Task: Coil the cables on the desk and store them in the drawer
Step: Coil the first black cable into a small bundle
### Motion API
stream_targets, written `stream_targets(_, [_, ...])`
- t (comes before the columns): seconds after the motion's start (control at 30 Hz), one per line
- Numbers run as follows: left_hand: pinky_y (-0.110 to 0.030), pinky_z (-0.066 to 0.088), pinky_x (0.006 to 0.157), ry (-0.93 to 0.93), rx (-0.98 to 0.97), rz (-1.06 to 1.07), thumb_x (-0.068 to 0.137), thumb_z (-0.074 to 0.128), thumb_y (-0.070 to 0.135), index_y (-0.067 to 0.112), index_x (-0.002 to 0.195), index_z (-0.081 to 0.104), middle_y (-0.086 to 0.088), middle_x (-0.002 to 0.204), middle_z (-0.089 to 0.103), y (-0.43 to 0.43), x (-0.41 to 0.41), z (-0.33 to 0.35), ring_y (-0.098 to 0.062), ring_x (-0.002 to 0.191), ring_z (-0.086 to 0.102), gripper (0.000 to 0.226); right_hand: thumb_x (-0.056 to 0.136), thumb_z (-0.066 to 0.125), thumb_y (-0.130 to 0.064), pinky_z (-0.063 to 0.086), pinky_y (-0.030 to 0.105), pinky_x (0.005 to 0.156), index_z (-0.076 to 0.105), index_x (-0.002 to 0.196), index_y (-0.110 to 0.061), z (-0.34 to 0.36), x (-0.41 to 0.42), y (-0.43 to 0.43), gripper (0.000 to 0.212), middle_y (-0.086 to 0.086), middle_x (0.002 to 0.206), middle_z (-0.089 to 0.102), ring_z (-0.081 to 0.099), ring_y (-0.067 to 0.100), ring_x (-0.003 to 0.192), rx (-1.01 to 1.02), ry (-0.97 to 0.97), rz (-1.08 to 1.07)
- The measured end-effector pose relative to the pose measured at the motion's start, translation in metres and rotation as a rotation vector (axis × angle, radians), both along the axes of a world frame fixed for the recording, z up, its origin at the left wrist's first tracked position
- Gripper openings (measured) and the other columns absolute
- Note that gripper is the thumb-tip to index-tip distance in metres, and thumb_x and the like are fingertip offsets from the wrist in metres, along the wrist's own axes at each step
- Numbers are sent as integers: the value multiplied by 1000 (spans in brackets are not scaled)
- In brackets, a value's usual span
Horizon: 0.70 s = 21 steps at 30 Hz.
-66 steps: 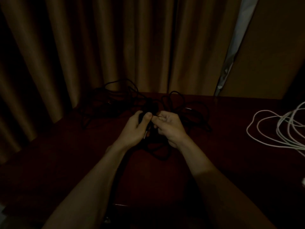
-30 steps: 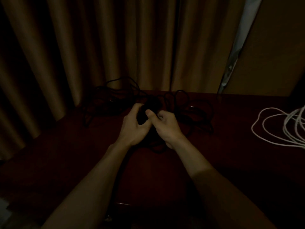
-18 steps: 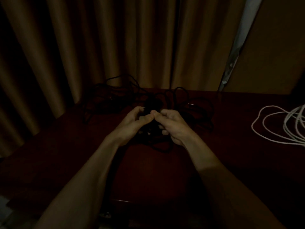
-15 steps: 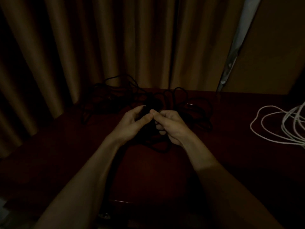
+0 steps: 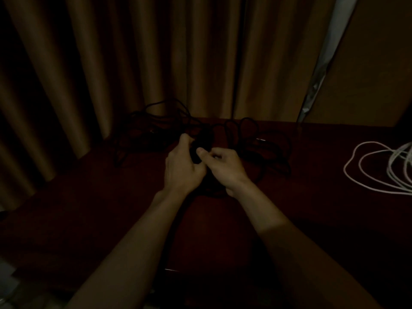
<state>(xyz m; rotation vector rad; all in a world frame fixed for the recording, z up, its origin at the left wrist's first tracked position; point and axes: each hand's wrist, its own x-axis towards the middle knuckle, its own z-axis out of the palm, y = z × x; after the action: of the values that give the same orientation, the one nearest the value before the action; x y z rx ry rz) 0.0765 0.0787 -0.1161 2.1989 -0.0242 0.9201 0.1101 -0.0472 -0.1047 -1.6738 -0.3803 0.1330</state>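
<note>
The scene is very dim. A tangle of black cable (image 5: 263,139) lies loose across the back of the dark red desk (image 5: 89,208), its loops reaching left towards the curtain. My left hand (image 5: 180,168) and my right hand (image 5: 225,168) meet at the desk's middle, both closed on a bunched part of the black cable (image 5: 204,141) between them. My right thumb presses onto the bundle. More black loops hang below my hands. A white cable (image 5: 379,166) lies in loose loops at the right edge of the desk. No drawer is in view.
Brown curtains (image 5: 133,63) hang right behind the desk and along its left side. A light strip of window edge (image 5: 323,63) and a tan wall (image 5: 374,63) stand at the back right. The desk's front edge (image 5: 171,269) is near my forearms.
My hands have shifted slightly away from me and turned on the black bundle; the left fingers now wrap further around it. The white cable has not moved.
</note>
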Motion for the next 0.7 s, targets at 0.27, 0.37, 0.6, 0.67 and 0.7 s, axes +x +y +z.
stream_targets(0.27, [-33, 48, 46, 154, 7, -152, 92, 70, 25, 23, 106, 36, -1, 83, 63, 8, -5, 2, -14, 59, 60, 37, 92, 77, -25, 54, 12, 80, 73, 113, -10, 8, 7, -19, 26, 0, 111, 75, 69, 6, 107, -37, 11, 166])
stream_targets(0.37, [-46, 52, 48, 151, 60, -130, 95, 66, 25, 22, 108, 35, 0, 80, 62, 8, -6, 2, -20, 59, 62, 33, 94, 74, -39, 55, 15, 75, 74, 108, -12, 9, 3, -19, 30, -4, 103, 76, 70, -1, 96, -69, -1, 173])
stream_targets(0.6, [-46, 56, 49, 95, 51, 9, 95, 68, 20, 20, 115, 36, -1, 79, 63, -4, -2, 1, -17, 58, 63, 37, 97, 70, -38, 48, 26, 62, 61, 69, -11, 6, 0, -5, 40, -4, 63, 57, 54, 3, 56, -142, -217, -27])
stream_targets(0.67, [-40, 56, 50, 76, -19, -29, 93, 71, 21, 19, 114, 38, 0, 83, 64, -4, -3, 2, -15, 60, 64, 39, 96, 71, -34, 49, 28, 63, 53, 64, -12, 6, 2, -5, 43, -3, 61, 48, 51, 6, 55, -111, -238, -16])
stream_targets(0.7, [-37, 57, 52, 84, -80, -72, 91, 74, 22, 19, 112, 39, 0, 87, 66, -2, -4, 3, -14, 64, 66, 40, 96, 71, -33, 49, 29, 64, 51, 64, -11, 5, 3, -6, 44, -1, 62, 45, 50, 8, 56, -106, -252, -12])
